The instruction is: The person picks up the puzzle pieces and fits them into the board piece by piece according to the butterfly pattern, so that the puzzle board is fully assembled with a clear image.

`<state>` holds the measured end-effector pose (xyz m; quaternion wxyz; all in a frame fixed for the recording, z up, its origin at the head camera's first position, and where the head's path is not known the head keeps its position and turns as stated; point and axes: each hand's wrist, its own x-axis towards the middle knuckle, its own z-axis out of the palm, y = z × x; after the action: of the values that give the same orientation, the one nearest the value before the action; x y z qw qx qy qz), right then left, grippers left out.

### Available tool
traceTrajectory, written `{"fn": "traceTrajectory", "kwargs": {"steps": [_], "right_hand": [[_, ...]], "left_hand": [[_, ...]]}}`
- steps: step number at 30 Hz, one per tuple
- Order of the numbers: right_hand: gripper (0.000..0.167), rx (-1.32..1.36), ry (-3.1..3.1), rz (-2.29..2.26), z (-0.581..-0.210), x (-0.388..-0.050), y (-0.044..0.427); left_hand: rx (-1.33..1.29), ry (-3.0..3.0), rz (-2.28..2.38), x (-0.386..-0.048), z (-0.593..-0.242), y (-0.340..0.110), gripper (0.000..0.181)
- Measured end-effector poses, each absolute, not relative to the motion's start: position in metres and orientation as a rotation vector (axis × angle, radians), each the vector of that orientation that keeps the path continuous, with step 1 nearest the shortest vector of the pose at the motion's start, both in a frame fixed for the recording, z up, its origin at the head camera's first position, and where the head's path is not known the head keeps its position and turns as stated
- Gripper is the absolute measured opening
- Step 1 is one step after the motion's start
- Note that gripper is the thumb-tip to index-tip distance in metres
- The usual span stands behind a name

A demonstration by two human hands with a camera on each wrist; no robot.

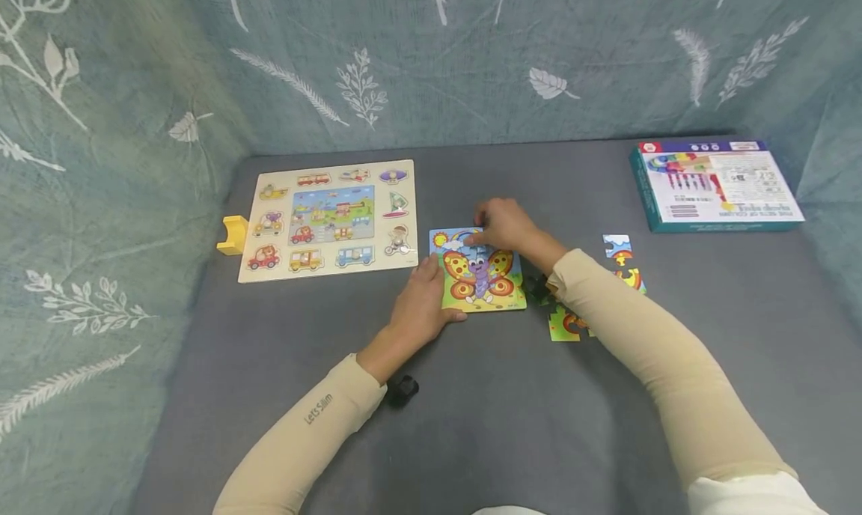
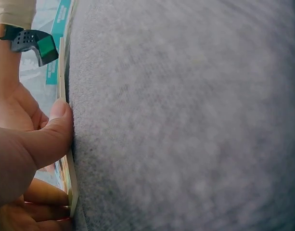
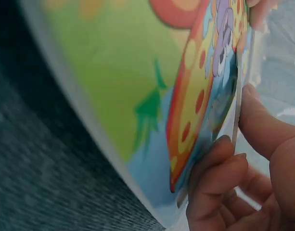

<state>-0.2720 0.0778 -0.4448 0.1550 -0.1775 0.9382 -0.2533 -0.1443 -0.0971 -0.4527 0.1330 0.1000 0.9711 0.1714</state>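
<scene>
A square butterfly jigsaw puzzle [image 1: 480,275] lies on the grey table, its picture facing up. My left hand [image 1: 419,299] grips its left side, with the thumb along the near edge; the left wrist view shows that thumb [image 2: 58,127] against the board's thin rim. Over the far edge, my right hand [image 1: 506,224] pinches a puzzle piece [image 1: 455,245] at the sky part. In the right wrist view, thumb and curled fingers [image 3: 219,168] close on a thin edge there; the fingers hide much of the piece.
Loose puzzle pieces [image 1: 564,325] lie right of the board, partly under my right forearm, with another piece [image 1: 616,247] farther back. A wooden vehicle puzzle board [image 1: 337,272] lies at the back left, beside a yellow block [image 1: 233,235]. A flat box [image 1: 720,186] sits at the back right.
</scene>
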Motion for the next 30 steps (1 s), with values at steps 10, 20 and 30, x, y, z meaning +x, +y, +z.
{"fn": "traceTrajectory", "kwargs": {"steps": [10, 20, 30], "right_hand": [[0.062, -0.314, 2.723, -0.633, -0.443, -0.269, 0.079], [0.041, -0.373, 2.791, -0.623, -0.424, -0.271, 0.156], [0.047, -0.081, 2.627, -0.281, -0.419, -0.254, 0.254]], "left_hand": [[0.295, 2.798, 0.498, -0.149, -0.450, -0.094, 0.095], [0.269, 2.791, 0.504, -0.147, -0.450, -0.099, 0.094], [0.281, 2.781, 0.523, -0.148, -0.452, -0.094, 0.092]]}}
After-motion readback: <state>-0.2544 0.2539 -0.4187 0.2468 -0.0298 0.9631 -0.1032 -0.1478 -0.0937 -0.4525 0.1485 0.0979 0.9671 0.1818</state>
